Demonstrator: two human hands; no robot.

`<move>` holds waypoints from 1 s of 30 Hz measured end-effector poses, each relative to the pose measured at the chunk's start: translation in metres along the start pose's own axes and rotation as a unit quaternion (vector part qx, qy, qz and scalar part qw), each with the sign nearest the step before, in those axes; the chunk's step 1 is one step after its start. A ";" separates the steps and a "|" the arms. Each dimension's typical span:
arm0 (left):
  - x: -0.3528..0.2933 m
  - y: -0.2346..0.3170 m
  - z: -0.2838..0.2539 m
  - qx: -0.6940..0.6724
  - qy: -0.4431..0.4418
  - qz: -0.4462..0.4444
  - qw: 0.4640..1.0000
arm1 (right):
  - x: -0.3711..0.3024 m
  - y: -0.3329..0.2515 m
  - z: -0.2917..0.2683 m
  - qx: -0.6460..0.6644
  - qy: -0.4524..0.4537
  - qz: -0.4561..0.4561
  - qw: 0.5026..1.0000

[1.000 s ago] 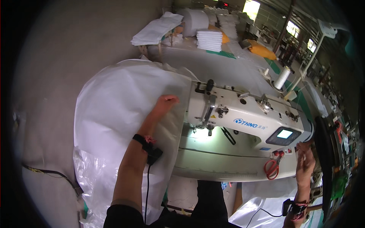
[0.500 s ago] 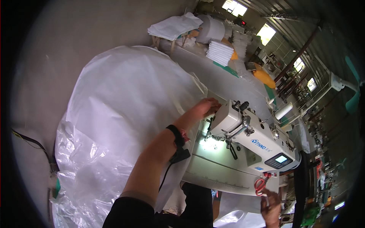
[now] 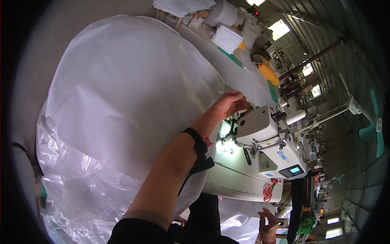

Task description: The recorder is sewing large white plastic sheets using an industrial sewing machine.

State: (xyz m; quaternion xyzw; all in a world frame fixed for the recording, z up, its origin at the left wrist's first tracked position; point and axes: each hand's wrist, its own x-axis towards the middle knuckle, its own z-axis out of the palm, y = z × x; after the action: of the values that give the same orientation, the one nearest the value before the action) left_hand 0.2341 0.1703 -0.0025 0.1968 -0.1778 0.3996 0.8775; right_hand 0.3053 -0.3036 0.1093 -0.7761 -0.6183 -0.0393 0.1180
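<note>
My left hand (image 3: 231, 105) is at the far left end of a white sewing machine (image 3: 260, 126), by the back of its head. Its fingers are curled together there, and what they touch or hold is hidden. A black band with a dark device is strapped round that forearm. Near the front edge of the machine bed (image 3: 231, 183), my right hand (image 3: 268, 227) hangs with fingers apart and nothing in it. Just above it, red-handled scissors (image 3: 268, 192) lie on the bed. The lamp lights the needle area. A large white sheet (image 3: 122, 89) spreads left of the machine.
Crinkled clear plastic (image 3: 85, 195) lies at the lower left. Folded white stacks (image 3: 227, 38) and a yellow bundle (image 3: 268, 73) stand at the back. A thread cone (image 3: 295, 117) sits behind the machine, and a green fan (image 3: 378, 124) is at the right.
The view has turned, so the scene sits higher and further left. My right hand has dropped away from the scissors and its fingers have spread. My left hand stays by the machine head.
</note>
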 end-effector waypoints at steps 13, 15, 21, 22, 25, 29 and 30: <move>0.005 -0.020 -0.011 0.029 0.074 -0.014 0.997 | 0.014 -0.015 0.029 0.005 -0.039 0.028 0.999; 0.004 -0.045 -0.016 0.068 0.129 -0.067 0.987 | 0.015 -0.016 0.033 -0.009 -0.054 0.012 0.998; 0.019 -0.066 -0.054 0.546 0.239 -0.058 0.801 | 0.021 -0.022 0.037 -0.026 -0.065 0.011 0.997; 0.022 -0.067 -0.051 0.620 0.313 0.025 0.719 | 0.021 -0.023 0.037 -0.026 -0.065 0.012 0.997; 0.022 -0.050 -0.045 0.554 0.375 0.162 0.725 | 0.022 -0.025 0.036 -0.036 -0.072 0.008 0.997; 0.012 -0.004 -0.037 0.308 0.400 0.253 0.825 | 0.016 -0.026 0.036 0.005 -0.075 0.022 0.997; 0.003 0.007 -0.033 0.198 0.384 0.217 0.875 | 0.013 -0.024 0.036 0.013 -0.068 0.025 0.997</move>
State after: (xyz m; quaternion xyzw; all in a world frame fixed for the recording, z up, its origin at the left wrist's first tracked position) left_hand 0.2355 0.1927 -0.0283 0.1541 0.2180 0.6510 0.7106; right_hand 0.2815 -0.2783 0.0806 -0.7906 -0.6057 0.0244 0.0866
